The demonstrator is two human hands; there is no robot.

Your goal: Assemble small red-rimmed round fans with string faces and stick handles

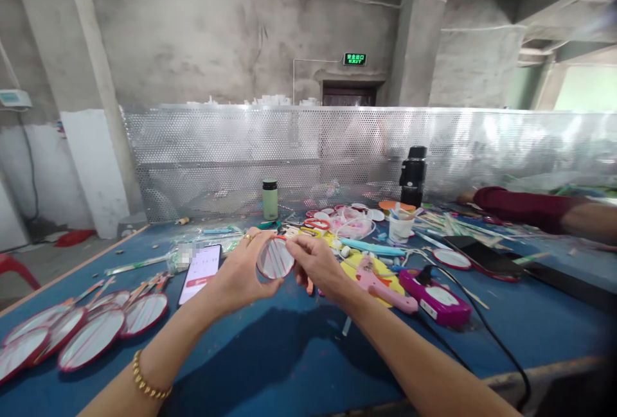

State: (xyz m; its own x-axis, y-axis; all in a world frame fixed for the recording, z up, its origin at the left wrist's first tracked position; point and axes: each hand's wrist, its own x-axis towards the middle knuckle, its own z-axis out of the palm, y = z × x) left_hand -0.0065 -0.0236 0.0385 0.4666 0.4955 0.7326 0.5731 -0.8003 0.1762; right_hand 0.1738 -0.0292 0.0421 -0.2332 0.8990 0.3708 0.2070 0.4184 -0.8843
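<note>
Red-rimmed disc (pixel 274 258) pinched, both hands raised — left hand (pixel 241 272), right hand (pixel 318 264)

Phone (pixel 200 272) left of hands, glue gun (pixel 385 285) right, fans (pixel 91 333) far left.

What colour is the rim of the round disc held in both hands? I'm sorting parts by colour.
Red, around a whitish striped face on the round disc; the head view shows it.

Head-worn view, forward-down, close over table (pixel 299 340)
</note>
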